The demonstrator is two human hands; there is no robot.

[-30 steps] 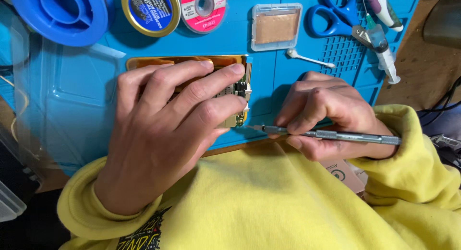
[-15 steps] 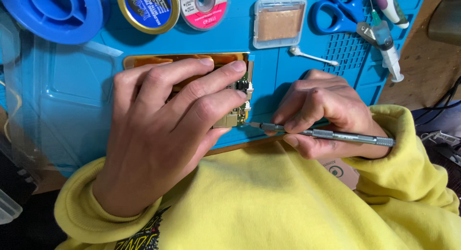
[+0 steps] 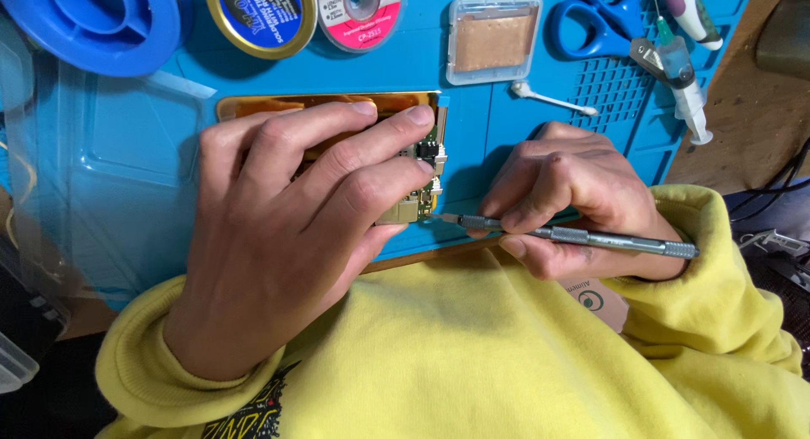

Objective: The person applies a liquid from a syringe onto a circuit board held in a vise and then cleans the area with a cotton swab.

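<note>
My left hand [image 3: 295,220] lies flat over a small green circuit board [image 3: 419,199] and presses it down onto an orange-gold holder [image 3: 253,107] on the blue work mat [image 3: 126,161]. Only the board's right edge shows past my fingertips. My right hand [image 3: 574,199] grips a thin metal-handled tool [image 3: 591,237] like a pen. Its tip touches the board's lower right corner. Yellow sleeves cover both wrists.
Along the mat's far edge sit a blue spool [image 3: 93,21], a gold-rimmed round tin [image 3: 260,16], a pink reel [image 3: 361,9], a clear box with a tan pad [image 3: 494,41], blue scissors [image 3: 603,21], a cotton swab [image 3: 548,97] and a syringe [image 3: 682,76]. Cables [image 3: 772,194] lie at right.
Both hands hold nearly the same pose. The view has shifted slightly, and the tool tip stays at the board's lower right corner.
</note>
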